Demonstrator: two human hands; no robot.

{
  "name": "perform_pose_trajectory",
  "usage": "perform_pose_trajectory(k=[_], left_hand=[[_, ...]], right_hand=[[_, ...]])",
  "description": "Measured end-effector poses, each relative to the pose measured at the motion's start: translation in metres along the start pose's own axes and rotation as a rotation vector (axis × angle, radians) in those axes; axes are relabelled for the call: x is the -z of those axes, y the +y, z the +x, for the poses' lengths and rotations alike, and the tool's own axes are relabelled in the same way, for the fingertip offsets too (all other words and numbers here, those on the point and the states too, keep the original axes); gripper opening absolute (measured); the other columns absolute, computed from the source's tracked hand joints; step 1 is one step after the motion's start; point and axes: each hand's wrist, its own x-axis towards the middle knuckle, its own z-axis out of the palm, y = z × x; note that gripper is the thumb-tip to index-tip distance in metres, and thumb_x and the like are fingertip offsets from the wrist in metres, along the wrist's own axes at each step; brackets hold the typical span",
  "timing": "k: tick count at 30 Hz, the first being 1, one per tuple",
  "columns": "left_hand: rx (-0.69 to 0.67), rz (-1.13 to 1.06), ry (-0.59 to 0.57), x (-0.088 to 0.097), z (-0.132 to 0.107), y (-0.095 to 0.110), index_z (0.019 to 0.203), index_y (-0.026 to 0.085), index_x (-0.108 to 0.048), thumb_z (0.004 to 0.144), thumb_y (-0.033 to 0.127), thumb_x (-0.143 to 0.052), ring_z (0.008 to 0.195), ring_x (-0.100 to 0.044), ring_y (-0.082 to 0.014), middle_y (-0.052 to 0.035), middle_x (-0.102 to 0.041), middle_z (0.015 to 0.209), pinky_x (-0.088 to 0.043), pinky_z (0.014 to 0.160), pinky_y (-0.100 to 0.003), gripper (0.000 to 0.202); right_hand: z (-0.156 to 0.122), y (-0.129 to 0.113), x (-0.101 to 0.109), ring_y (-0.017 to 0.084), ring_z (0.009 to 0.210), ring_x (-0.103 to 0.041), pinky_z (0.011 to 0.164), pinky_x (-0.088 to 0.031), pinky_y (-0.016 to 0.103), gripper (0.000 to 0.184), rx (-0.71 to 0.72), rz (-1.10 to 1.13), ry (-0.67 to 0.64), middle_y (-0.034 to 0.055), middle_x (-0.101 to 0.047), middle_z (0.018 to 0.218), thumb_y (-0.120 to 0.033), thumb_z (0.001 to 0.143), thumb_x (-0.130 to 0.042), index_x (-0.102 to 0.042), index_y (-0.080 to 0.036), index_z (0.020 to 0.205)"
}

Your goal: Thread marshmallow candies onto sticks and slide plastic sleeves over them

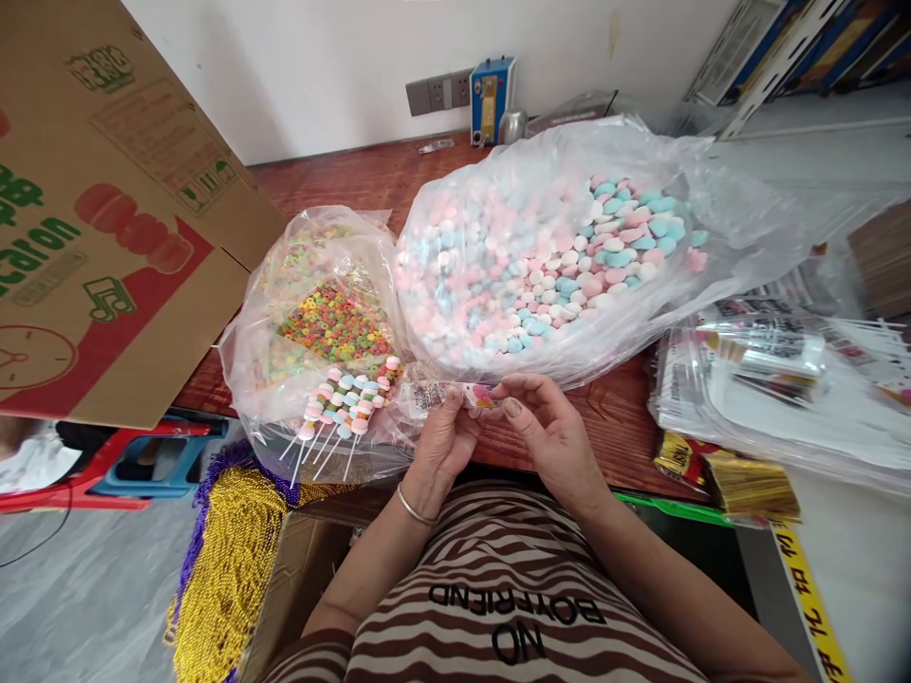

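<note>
Our left hand [447, 451] pinches a small printed wrapper [479, 396] over the table's [616, 427] near edge, our right hand's [559, 444] fingertips seemingly closed on its end, so uneven pulling could tear it.

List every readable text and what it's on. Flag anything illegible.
"NO BOYFRIEND": striped shirt, upside down.
"caron": cardboard box, cut off at left; its smaller print is unreadable.
Possibly "TWIST": black-and-yellow packet, blurred.
Yellow strip: large turned characters, not surely legible.
Too small or blurred: wrapper in the left hand, plastic packs at right.
</note>
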Motion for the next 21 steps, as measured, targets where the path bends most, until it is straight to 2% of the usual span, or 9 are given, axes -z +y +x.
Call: perform_pose_trajectory(k=[8,15,18,21], left_hand=[[-0.024,0.03,0.017,0.0005,-0.0017,-0.0002,0.074,0.014,-0.069,0.047,0.037,-0.1,0.061,-0.058,-0.0069,0.0023,-0.069,0.071,-0.048,0.06,-0.019,0.047],[-0.043,0.053,0.028,0.0047,-0.0007,-0.0036,0.074,0.014,-0.069,0.045,0.036,-0.101,0.062,-0.061,-0.0089,0.0013,-0.07,0.07,-0.052,0.063,-0.021,0.049],[-0.036,0.109,0.029,0.0045,-0.0019,-0.0014,0.073,0.014,-0.07,0.044,0.035,-0.101,0.064,-0.063,-0.0106,0.0005,-0.071,0.071,-0.053,0.067,-0.023,0.047],[-0.102,0.217,-0.004,0.0026,-0.0035,0.0036,0.076,0.014,-0.072,0.054,0.029,-0.098,0.073,-0.066,-0.0125,-0.001,-0.073,0.078,-0.054,0.075,-0.026,0.037]], right_hand=[[0.003,0.0012,-0.0019,0.018,0.092,-0.069,0.086,-0.059,0.033,0.033,-0.014,0.006,-0.012,0.0038,-0.073,0.098,-0.047,0.087,-0.076,-0.064,-0.023,0.106],[0.005,0.002,-0.0009,0.017,0.09,-0.07,0.082,-0.057,0.029,0.019,-0.019,0.005,-0.055,0.002,-0.075,0.096,-0.036,0.088,-0.074,-0.069,-0.022,0.101],[0.0063,0.0021,0.0026,0.017,0.085,-0.069,0.08,-0.056,0.029,0.014,-0.014,-0.087,-0.072,0.0019,-0.075,0.091,-0.034,0.091,-0.068,-0.072,-0.021,0.094],[0.0059,0.0015,0.0076,0.017,0.079,-0.065,0.075,-0.052,0.029,0.013,0.059,-0.285,0.011,0.0015,-0.073,0.084,-0.03,0.091,-0.064,-0.071,-0.02,0.088]])
